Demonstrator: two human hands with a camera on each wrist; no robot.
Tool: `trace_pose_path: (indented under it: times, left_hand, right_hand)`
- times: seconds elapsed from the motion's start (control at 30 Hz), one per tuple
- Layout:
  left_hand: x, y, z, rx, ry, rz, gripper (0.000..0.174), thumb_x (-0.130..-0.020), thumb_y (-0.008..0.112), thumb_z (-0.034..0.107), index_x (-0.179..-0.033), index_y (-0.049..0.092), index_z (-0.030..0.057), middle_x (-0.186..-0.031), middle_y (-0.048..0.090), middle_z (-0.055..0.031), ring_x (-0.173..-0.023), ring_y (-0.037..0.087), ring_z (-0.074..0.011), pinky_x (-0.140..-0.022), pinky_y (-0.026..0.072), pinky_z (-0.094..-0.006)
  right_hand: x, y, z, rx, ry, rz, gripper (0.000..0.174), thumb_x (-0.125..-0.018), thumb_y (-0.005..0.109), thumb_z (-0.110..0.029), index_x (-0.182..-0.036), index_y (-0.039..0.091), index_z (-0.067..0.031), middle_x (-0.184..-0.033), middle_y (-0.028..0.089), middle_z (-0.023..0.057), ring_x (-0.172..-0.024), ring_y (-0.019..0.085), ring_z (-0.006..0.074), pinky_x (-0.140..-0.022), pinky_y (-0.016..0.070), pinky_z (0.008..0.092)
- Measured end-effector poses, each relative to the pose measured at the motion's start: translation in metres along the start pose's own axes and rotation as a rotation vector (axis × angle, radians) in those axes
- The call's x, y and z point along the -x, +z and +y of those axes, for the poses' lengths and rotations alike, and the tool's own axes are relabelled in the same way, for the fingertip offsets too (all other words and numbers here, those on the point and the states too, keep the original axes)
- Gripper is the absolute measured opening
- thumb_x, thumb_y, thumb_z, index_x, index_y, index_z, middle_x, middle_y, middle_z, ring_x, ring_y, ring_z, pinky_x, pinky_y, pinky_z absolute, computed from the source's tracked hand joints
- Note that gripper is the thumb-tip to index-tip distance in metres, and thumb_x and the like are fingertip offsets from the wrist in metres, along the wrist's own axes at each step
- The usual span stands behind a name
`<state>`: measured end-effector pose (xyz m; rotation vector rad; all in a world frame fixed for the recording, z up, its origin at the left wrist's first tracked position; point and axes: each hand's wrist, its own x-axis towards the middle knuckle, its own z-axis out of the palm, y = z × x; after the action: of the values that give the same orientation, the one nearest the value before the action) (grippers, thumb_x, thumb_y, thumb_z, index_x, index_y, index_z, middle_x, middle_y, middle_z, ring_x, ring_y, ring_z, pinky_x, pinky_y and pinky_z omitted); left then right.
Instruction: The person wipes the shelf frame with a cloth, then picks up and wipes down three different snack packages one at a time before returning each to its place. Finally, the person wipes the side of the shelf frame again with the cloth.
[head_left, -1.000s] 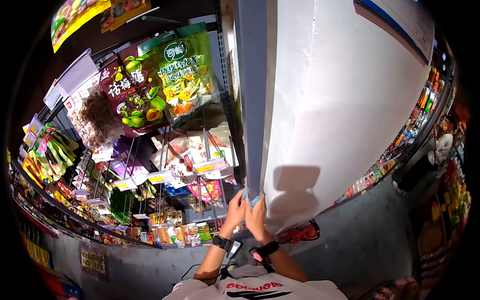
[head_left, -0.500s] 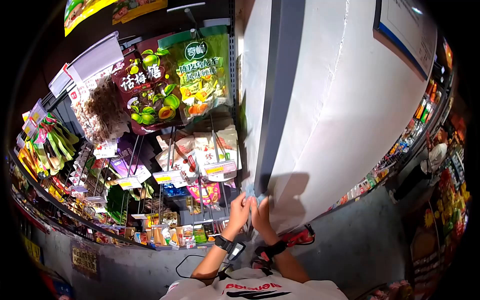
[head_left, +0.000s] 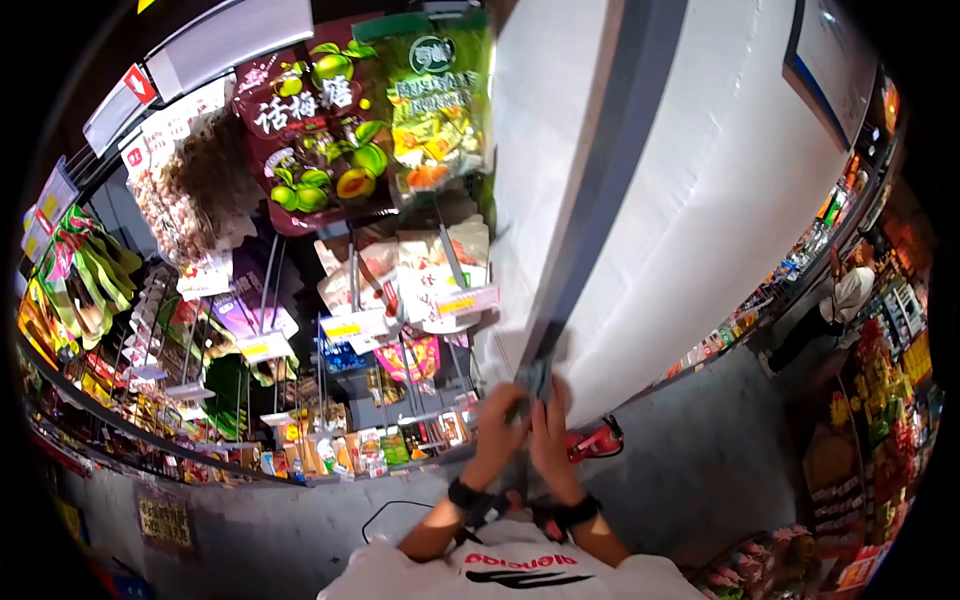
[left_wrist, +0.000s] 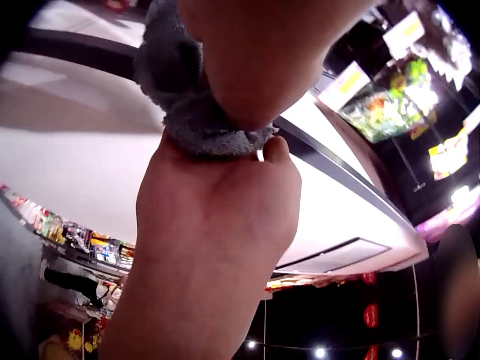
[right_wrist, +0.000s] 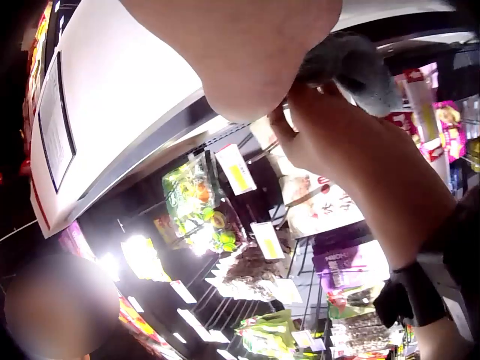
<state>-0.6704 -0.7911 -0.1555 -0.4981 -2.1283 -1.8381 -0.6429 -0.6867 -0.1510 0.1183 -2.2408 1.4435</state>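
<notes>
Both hands are together at the lower part of a grey edge strip (head_left: 612,170) on a white pillar (head_left: 690,200). My left hand (head_left: 500,425) grips a grey-blue fuzzy cloth (head_left: 537,378) and is blurred in the head view. Close beside it, my right hand (head_left: 550,445) holds the same cloth, with its fingers pointing up. In the left wrist view the cloth (left_wrist: 214,135) is bunched between the two hands. The right wrist view shows a fold of the cloth (right_wrist: 367,79) past the left hand's fingers, which are partly hidden by the right hand.
Left of the pillar, a rack holds a dark plum candy bag (head_left: 310,130), a green candy bag (head_left: 435,110) and price tags (head_left: 355,327). A red object (head_left: 597,440) lies at the pillar's foot. A framed board (head_left: 832,65) hangs on the pillar. A person (head_left: 845,300) stands far right.
In the head view, the pillar strip and both hands with the cloth have shifted right. The strip now leans more, and the candy bags appear higher. Both hands still hold the cloth.
</notes>
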Motion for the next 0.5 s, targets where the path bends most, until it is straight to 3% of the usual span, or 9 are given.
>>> trace_pose_path:
  times: [0.03, 0.1, 0.13, 0.17, 0.23, 0.3, 0.37, 0.47, 0.5]
  left_hand:
    - [0.017, -0.001, -0.01, 0.024, -0.056, -0.037, 0.035, -0.075, 0.071, -0.002, -0.109, 0.061, 0.0026, -0.103, 0.058, -0.0125, -0.096, 0.062, -0.0235, -0.076, 0.0527, -0.0292]
    - [0.041, -0.001, -0.028, 0.061, -0.1, -0.114, 0.043, -0.075, 0.071, -0.002, -0.115, 0.058, 0.0048, -0.106, 0.055, -0.0115, -0.101, 0.06, -0.0216, -0.077, 0.0527, -0.0292]
    - [0.055, 0.003, -0.031, 0.148, -0.154, -0.061, 0.048, -0.074, 0.072, -0.002, -0.118, 0.057, 0.0064, -0.11, 0.053, -0.0121, -0.105, 0.059, -0.0219, -0.08, 0.0524, -0.0294]
    - [0.069, 0.01, -0.034, 0.241, -0.222, -0.009, 0.053, -0.073, 0.073, -0.002, -0.122, 0.055, 0.0079, -0.113, 0.051, -0.0127, -0.109, 0.057, -0.0222, -0.083, 0.052, -0.0296]
    - [0.066, 0.011, -0.021, 0.122, -0.092, -0.067, 0.068, -0.068, 0.071, -0.007, -0.132, 0.052, 0.0086, -0.121, 0.051, -0.0151, -0.112, 0.054, -0.0289, -0.089, 0.0504, -0.0372]
    - [0.054, 0.008, 0.005, -0.023, 0.004, -0.115, 0.07, -0.068, 0.072, -0.007, -0.133, 0.055, 0.0116, -0.126, 0.051, -0.0151, -0.116, 0.054, -0.034, -0.096, 0.0479, -0.042]
    - [0.048, 0.007, 0.019, -0.035, 0.024, -0.073, 0.066, -0.066, 0.073, -0.006, -0.128, 0.058, 0.0104, -0.128, 0.051, -0.0164, -0.116, 0.054, -0.0357, -0.096, 0.0474, -0.0411]
    - [0.037, 0.01, 0.044, -0.097, 0.054, 0.033, 0.056, -0.064, 0.075, -0.005, -0.118, 0.066, 0.0099, -0.127, 0.052, -0.0175, -0.116, 0.054, -0.0373, -0.096, 0.0473, -0.0413]
    - [0.033, 0.013, 0.056, -0.054, 0.091, 0.073, 0.055, -0.064, 0.074, -0.006, -0.116, 0.067, 0.0101, -0.127, 0.052, -0.0168, -0.116, 0.055, -0.0364, -0.095, 0.0483, -0.0408]
  right_hand:
    - [0.012, -0.003, 0.008, 0.0, -0.013, 0.014, 0.049, -0.102, 0.041, -0.016, -0.146, 0.032, 0.0047, -0.148, 0.037, 0.0234, -0.139, 0.034, 0.0337, -0.114, 0.0249, 0.0396]
    - [0.039, -0.011, 0.032, -0.251, 0.234, -0.217, 0.05, -0.104, 0.039, -0.02, -0.147, 0.032, 0.0042, -0.15, 0.036, 0.021, -0.14, 0.033, 0.0304, -0.115, 0.0236, 0.037]
    - [0.05, -0.016, 0.037, -0.37, 0.371, -0.318, 0.05, -0.104, 0.038, -0.022, -0.147, 0.032, 0.0039, -0.15, 0.036, 0.0197, -0.141, 0.032, 0.0288, -0.115, 0.0229, 0.0357]
    - [0.057, -0.023, 0.045, -0.333, 0.374, -0.343, 0.052, -0.105, 0.035, -0.027, -0.147, 0.031, 0.0043, -0.151, 0.035, 0.0188, -0.141, 0.031, 0.0277, -0.116, 0.0225, 0.035]
    - [0.064, -0.039, 0.036, -0.204, 0.454, -0.333, 0.058, -0.106, 0.03, -0.037, -0.145, 0.034, 0.0052, -0.151, 0.035, 0.0175, -0.141, 0.031, 0.0262, -0.116, 0.0221, 0.0343]
    - [0.052, -0.051, 0.014, -0.167, 0.419, -0.324, 0.055, -0.106, 0.031, -0.036, -0.14, 0.042, 0.0054, -0.149, 0.036, 0.0172, -0.14, 0.033, 0.027, -0.115, 0.0244, 0.035]
    - [0.036, -0.062, -0.007, -0.075, 0.363, -0.362, 0.053, -0.106, 0.032, -0.035, -0.138, 0.044, 0.0053, -0.148, 0.038, 0.0168, -0.138, 0.035, 0.027, -0.114, 0.0256, 0.0348]
    - [0.011, -0.073, -0.015, -0.159, 0.373, -0.433, 0.047, -0.106, 0.035, -0.029, -0.136, 0.047, 0.0048, -0.143, 0.042, 0.0151, -0.133, 0.042, 0.0267, -0.111, 0.0293, 0.034]
    - [0.008, -0.075, -0.01, -0.345, 0.267, -0.367, 0.044, -0.105, 0.037, -0.026, -0.136, 0.047, 0.0041, -0.141, 0.044, 0.014, -0.129, 0.045, 0.0255, -0.109, 0.0315, 0.033]
